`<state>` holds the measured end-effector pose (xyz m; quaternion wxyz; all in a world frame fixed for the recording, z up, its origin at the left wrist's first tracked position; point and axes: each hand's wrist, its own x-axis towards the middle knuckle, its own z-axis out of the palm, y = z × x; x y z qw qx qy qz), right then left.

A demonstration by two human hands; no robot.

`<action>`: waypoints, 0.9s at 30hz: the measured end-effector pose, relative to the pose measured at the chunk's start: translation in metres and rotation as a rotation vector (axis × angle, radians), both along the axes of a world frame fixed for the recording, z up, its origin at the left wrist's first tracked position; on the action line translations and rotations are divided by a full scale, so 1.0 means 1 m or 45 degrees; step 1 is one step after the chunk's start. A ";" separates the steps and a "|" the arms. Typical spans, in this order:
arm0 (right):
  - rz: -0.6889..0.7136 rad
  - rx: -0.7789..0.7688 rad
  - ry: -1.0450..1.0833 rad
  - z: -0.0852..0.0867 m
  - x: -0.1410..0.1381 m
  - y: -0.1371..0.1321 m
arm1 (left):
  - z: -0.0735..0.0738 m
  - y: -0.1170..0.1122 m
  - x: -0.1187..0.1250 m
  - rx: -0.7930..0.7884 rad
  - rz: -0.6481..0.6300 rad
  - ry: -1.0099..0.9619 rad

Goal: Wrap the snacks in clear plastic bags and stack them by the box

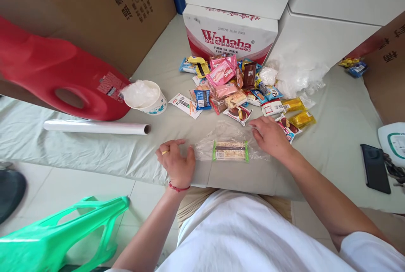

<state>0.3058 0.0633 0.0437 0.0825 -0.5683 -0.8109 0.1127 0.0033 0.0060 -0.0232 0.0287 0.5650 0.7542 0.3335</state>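
A clear plastic bag (230,137) lies flat on the pale cloth in front of me, with a green-edged snack pack (230,150) inside it. My left hand (176,160) rests at the bag's left end, fingers curled, thumb touching the plastic; it wears a gold ring and a red wrist string. My right hand (268,134) lies on the bag's right end, fingers stretched flat and pressing the plastic. Just beyond the bag sits a heap of small wrapped snacks (236,84).
A roll of clear film (96,127) lies at left, by a paper cup (146,96) and a red jug (57,75). A Wahaha carton (230,35) and white boxes stand behind. A dark phone (375,168) lies at right; a green plastic bag (60,234) hangs lower left.
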 end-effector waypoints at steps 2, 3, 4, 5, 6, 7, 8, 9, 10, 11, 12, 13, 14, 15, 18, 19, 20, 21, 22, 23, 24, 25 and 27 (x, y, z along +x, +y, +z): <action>0.177 -0.062 0.098 0.000 -0.016 0.012 | 0.001 -0.012 -0.001 0.163 -0.017 0.088; 0.230 -0.099 0.102 -0.002 -0.024 0.019 | 0.001 -0.020 -0.001 0.227 -0.084 0.134; 0.252 -0.131 0.079 -0.005 -0.032 0.025 | 0.000 -0.029 0.001 0.261 -0.197 0.177; 0.247 -0.153 0.043 -0.009 -0.039 0.031 | -0.001 -0.037 0.003 0.254 -0.347 0.216; 0.229 -0.171 0.007 -0.012 -0.046 0.036 | -0.002 -0.043 0.006 0.211 -0.520 0.248; 0.209 -0.184 -0.021 -0.015 -0.051 0.041 | -0.002 -0.048 0.011 0.146 -0.696 0.272; 0.194 -0.194 -0.038 -0.017 -0.055 0.045 | -0.001 -0.049 0.017 0.073 -0.847 0.287; 0.187 -0.206 -0.048 -0.018 -0.058 0.049 | 0.000 -0.048 0.023 0.008 -0.951 0.295; 0.184 -0.220 -0.057 -0.019 -0.060 0.053 | 0.003 -0.045 0.029 -0.040 -1.006 0.298; 0.185 -0.240 -0.071 -0.018 -0.061 0.056 | 0.006 -0.040 0.033 -0.073 -1.023 0.298; 0.185 -0.265 -0.092 -0.018 -0.061 0.060 | 0.009 -0.034 0.037 -0.091 -1.011 0.292; 0.188 -0.291 -0.112 -0.017 -0.062 0.063 | 0.013 -0.028 0.038 -0.101 -0.975 0.280; 0.192 -0.316 -0.125 -0.016 -0.061 0.066 | 0.015 -0.022 0.037 -0.106 -0.933 0.259; 0.193 -0.333 -0.127 -0.015 -0.061 0.068 | 0.017 -0.016 0.035 -0.115 -0.899 0.228; 0.174 -0.279 -0.006 -0.005 -0.056 0.063 | 0.017 -0.006 0.022 -0.203 -0.828 0.074; 0.192 -0.226 0.083 0.001 -0.053 0.057 | 0.015 -0.004 0.018 -0.246 -0.801 0.011; 0.239 -0.175 0.188 0.007 -0.049 0.049 | 0.014 -0.002 0.014 -0.284 -0.769 -0.051; 0.323 -0.139 0.299 0.014 -0.045 0.038 | 0.012 -0.001 0.012 -0.309 -0.733 -0.110; 0.427 -0.122 0.405 0.020 -0.040 0.027 | 0.011 0.000 0.011 -0.317 -0.697 -0.163; 0.530 -0.127 0.489 0.026 -0.036 0.014 | 0.010 0.002 0.011 -0.307 -0.666 -0.211; 0.603 -0.144 0.541 0.029 -0.032 0.001 | 0.010 0.003 0.011 -0.282 -0.641 -0.255; 0.628 -0.160 0.560 0.031 -0.029 -0.011 | 0.010 0.004 0.012 -0.249 -0.616 -0.298; 0.541 -0.164 0.501 0.029 -0.027 -0.029 | 0.012 0.005 0.015 -0.218 -0.575 -0.362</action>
